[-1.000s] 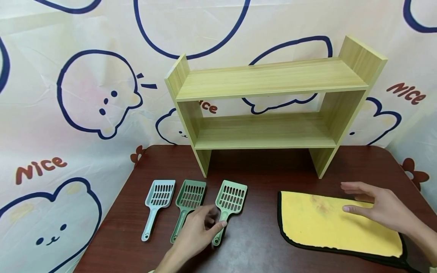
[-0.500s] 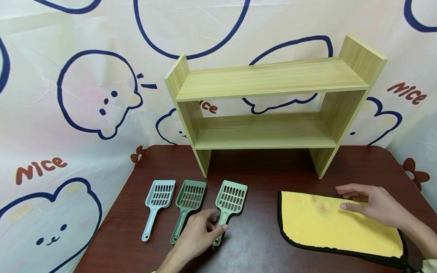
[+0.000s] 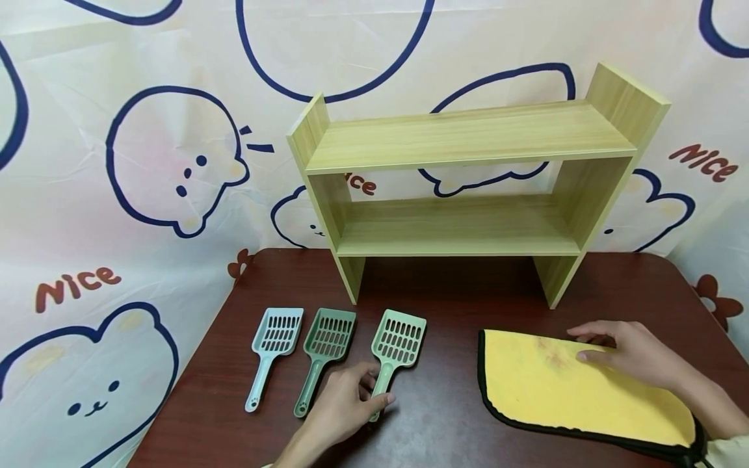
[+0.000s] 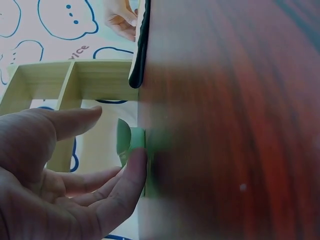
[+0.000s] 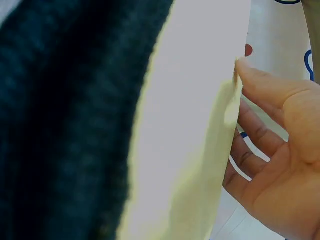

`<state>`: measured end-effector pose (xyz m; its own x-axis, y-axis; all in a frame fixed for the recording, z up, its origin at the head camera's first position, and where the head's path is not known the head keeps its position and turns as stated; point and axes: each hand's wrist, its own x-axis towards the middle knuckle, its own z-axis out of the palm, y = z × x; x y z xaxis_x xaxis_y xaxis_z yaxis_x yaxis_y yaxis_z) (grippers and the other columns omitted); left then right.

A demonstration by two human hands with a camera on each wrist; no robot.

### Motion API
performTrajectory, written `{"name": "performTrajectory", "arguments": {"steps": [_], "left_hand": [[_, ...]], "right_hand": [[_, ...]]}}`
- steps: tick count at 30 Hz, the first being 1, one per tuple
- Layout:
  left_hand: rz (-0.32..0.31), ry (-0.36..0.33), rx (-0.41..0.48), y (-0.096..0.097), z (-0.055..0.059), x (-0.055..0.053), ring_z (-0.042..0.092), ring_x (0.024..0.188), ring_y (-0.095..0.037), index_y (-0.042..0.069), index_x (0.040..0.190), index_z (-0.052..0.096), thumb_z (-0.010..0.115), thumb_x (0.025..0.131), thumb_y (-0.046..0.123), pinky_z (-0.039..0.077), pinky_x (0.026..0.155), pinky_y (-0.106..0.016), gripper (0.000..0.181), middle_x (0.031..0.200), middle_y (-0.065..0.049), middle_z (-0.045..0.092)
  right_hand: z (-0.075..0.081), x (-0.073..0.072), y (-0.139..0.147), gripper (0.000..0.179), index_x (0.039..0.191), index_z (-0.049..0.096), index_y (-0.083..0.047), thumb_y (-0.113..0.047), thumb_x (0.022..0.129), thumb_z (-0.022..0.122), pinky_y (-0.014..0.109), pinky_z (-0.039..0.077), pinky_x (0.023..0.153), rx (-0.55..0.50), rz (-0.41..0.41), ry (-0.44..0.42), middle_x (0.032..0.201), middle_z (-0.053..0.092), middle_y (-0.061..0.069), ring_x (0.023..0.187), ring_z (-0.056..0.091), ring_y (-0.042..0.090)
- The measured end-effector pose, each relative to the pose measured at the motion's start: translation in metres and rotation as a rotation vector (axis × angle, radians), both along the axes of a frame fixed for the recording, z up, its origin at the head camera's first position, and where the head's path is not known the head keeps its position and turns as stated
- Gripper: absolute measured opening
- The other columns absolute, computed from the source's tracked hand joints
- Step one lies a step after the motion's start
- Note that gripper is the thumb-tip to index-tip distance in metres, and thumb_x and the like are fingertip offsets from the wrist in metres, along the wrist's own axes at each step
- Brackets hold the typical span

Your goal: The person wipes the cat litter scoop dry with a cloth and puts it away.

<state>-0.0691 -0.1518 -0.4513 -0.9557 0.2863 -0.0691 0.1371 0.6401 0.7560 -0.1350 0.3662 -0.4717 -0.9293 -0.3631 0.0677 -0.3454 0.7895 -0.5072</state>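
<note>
A light green slotted litter scoop (image 3: 385, 377) lies on the table, its handle toward me. My left hand (image 3: 341, 402) is around the handle, thumb on one side and fingers on the other. In the left wrist view the left thumb (image 4: 75, 121) stands apart from the green scoop (image 4: 123, 137), and the fingers are beside it. My right hand (image 3: 634, 354) is at the far edge of a yellow cloth (image 3: 562, 390) with black trim. The right wrist view has the thumb touching the cloth's edge (image 5: 220, 125), with the other fingers loosely bent below it.
A dark green scoop (image 3: 315, 372) and a light blue scoop (image 3: 264, 367) lie left of my left hand. Behind everything stands a two-tier wooden shelf (image 3: 456, 231) on the red-brown table (image 3: 433, 396). A bear-patterned backdrop (image 3: 193, 273) hangs behind.
My right hand has moved left and slightly down onto the cloth's far edge. My left hand has stayed around the light green handle. The whole view has shifted slightly.
</note>
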Motion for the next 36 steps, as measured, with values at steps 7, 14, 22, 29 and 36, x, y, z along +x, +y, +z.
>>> {"name": "performTrajectory", "arguments": {"steps": [7,14,22,29,36], "left_hand": [[0.008,0.005,-0.015,0.001,-0.003,-0.001,0.065,0.073,-0.001,0.000,0.128,0.069,0.093,0.085,0.025,0.054,0.065,-0.023,0.055,0.092,-0.001,0.073],[-0.013,0.008,-0.039,0.000,-0.006,-0.004,0.062,0.072,-0.002,-0.001,0.129,0.068,0.091,0.085,0.014,0.052,0.065,-0.025,0.052,0.090,0.000,0.073],[0.013,0.136,-0.066,-0.008,-0.034,-0.011,0.058,0.074,0.002,0.012,0.118,0.072,0.083,0.082,0.004,0.049,0.066,-0.023,0.038,0.088,0.010,0.069],[-0.040,0.215,-0.107,-0.016,-0.044,-0.014,0.055,0.077,-0.004,0.010,0.117,0.070,0.078,0.081,0.000,0.045,0.064,-0.027,0.038,0.092,0.004,0.067],[-0.016,0.167,-0.149,-0.024,-0.065,-0.020,0.057,0.080,-0.003,0.019,0.118,0.067,0.073,0.082,0.002,0.047,0.069,-0.023,0.041,0.095,0.011,0.067]], "right_hand": [[-0.002,0.001,-0.003,0.026,0.116,0.081,-0.013,-0.016,0.091,0.086,0.024,0.048,0.064,0.003,0.026,0.000,0.093,0.069,-0.018,0.080,0.055,-0.008],[-0.003,0.002,-0.004,0.016,0.104,0.079,-0.020,-0.011,0.091,0.084,0.023,0.043,0.060,-0.014,0.056,0.033,0.086,0.062,-0.019,0.073,0.048,-0.006],[0.006,0.003,-0.003,0.016,0.104,0.077,-0.028,-0.015,0.097,0.080,0.024,0.047,0.064,-0.009,0.058,0.009,0.091,0.066,-0.020,0.078,0.053,-0.007],[0.015,0.007,0.000,0.016,0.107,0.075,-0.029,-0.014,0.100,0.076,0.024,0.046,0.065,-0.042,0.075,-0.021,0.097,0.071,-0.019,0.082,0.056,-0.006],[0.027,0.013,-0.002,0.016,0.108,0.075,-0.027,-0.012,0.101,0.074,0.024,0.041,0.062,-0.082,0.067,-0.046,0.095,0.070,-0.016,0.077,0.053,-0.001]]}}
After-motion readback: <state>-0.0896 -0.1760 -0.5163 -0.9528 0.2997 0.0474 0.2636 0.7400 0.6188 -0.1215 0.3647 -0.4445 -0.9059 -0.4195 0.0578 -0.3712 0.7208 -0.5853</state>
